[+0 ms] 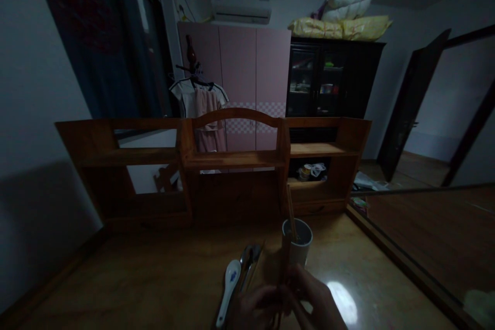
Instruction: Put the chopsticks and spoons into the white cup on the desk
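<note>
My right hand [314, 296] is closed, its fingers pinching dark reddish-brown chopsticks [285, 258] held nearly upright in front of the cup. My left hand [256, 307] is closed too, with its fingertips on the lower part of the same chopsticks; the dim light hides how many there are. Just beyond my hands stands a white cup [299, 253], with lighter wooden chopsticks [292, 211] leaning inside it. To the left of the hands lie a white ceramic spoon [231, 281] with a blue mark, metal spoons [251, 253] and a thin pointed stick [257, 263].
A wooden shelf unit [235, 159] rises along the back of the wooden desk [162, 273]. A raised edge [402, 263] runs down the desk's right side. Behind are a pink wardrobe [237, 62], a dark cabinet [336, 77] and an open door [415, 98].
</note>
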A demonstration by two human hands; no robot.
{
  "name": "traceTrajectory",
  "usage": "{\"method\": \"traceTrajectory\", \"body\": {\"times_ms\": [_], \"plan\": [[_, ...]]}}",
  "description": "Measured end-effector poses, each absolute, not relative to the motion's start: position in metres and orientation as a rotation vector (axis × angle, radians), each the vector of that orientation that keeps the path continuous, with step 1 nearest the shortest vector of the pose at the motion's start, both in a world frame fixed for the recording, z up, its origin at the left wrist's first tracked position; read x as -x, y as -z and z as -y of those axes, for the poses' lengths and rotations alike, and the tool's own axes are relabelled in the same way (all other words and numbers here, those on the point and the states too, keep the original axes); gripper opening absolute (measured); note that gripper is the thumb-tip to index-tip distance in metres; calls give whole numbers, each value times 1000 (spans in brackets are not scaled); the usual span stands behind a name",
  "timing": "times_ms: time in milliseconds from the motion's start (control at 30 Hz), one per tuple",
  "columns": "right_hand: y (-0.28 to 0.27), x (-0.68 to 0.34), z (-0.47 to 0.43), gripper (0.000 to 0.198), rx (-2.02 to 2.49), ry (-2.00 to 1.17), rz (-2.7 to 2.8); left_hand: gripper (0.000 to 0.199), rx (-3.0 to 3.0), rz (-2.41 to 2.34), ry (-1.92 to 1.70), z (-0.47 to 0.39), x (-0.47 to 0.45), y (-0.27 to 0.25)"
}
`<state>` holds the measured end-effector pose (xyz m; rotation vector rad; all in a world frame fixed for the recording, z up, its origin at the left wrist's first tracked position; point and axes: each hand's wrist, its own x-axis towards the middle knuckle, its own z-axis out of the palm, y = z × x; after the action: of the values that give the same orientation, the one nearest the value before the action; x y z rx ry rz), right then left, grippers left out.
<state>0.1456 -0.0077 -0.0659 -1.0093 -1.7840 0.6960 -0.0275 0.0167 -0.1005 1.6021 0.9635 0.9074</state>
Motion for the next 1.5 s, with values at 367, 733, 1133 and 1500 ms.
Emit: {"method": "traceTrajectory", "body": {"times_ms": [367, 733, 1133, 1500], "plan": [[43, -149, 15, 9, 993, -588, 1816, 44, -1852, -848, -970, -17, 26, 102], [2, -150, 6, 22, 921, -728, 1700, 29, -1920, -884, -921, -17, 26, 101], [-8, -147, -7, 17, 951, -782, 1618, 30, -1767, -946, -890, -14, 26, 94], [-18, -142, -22, 19, 922, -798, 1632, 21, -1672, -1136, -819, -18, 21, 100]]}}
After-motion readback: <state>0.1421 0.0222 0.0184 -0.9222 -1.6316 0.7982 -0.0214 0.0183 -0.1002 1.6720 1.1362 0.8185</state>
